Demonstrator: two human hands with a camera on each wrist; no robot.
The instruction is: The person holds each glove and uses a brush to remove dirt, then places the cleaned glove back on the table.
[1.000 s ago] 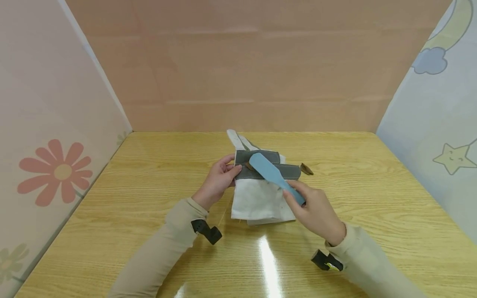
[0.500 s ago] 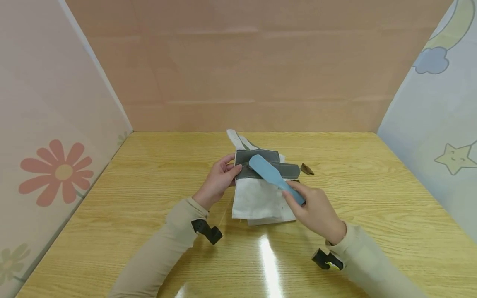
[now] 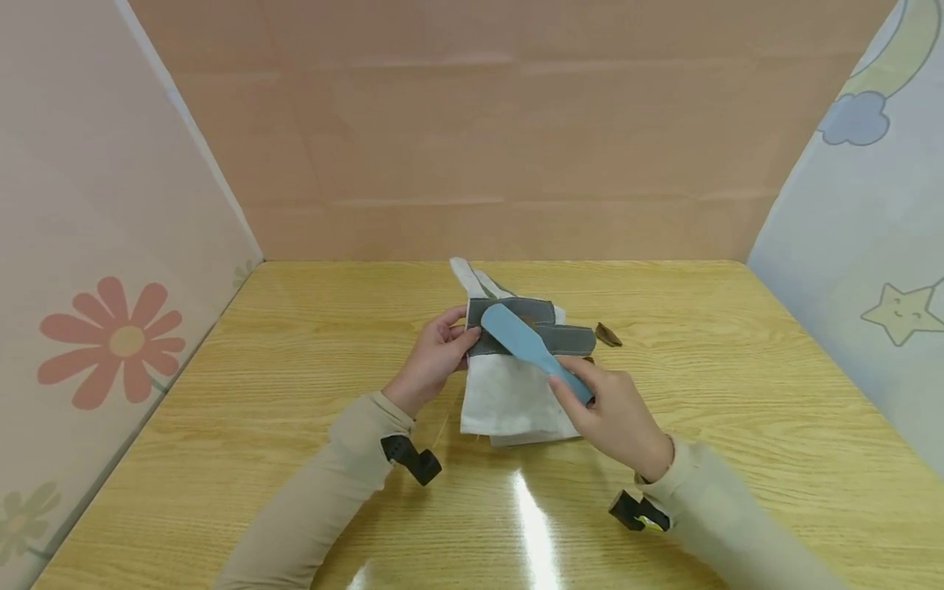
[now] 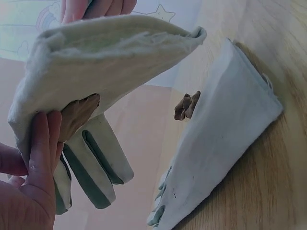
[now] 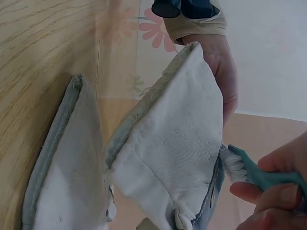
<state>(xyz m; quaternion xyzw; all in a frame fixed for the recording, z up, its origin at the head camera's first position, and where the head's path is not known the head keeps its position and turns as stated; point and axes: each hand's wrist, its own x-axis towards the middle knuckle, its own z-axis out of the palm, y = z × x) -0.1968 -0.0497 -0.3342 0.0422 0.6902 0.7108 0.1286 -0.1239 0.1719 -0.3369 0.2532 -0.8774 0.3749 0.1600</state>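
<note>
In the head view my left hand [image 3: 440, 352] grips the left edge of a white work glove [image 3: 509, 393] with grey patches, thumb in front. The left wrist view shows its fingers behind the glove, beside a brown, dry, leaf-like piece [image 4: 79, 115]. My right hand [image 3: 618, 410] holds a blue brush [image 3: 516, 336] by its handle. Its white bristles [image 5: 234, 165] meet the grey patch of the glove in the right wrist view. A second glove [image 4: 220, 139] lies on the table, under the held one.
Another brown, crumpled leaf-like piece [image 3: 608, 334] lies on the wooden table [image 3: 708, 328], right of the gloves. A printed wall panel stands at each side, and a plain tan panel [image 3: 501, 131] closes the back.
The brush in my right hand has shifted left across the grey patches, along with the wrist. My left hand and the glove have hardly moved.
</note>
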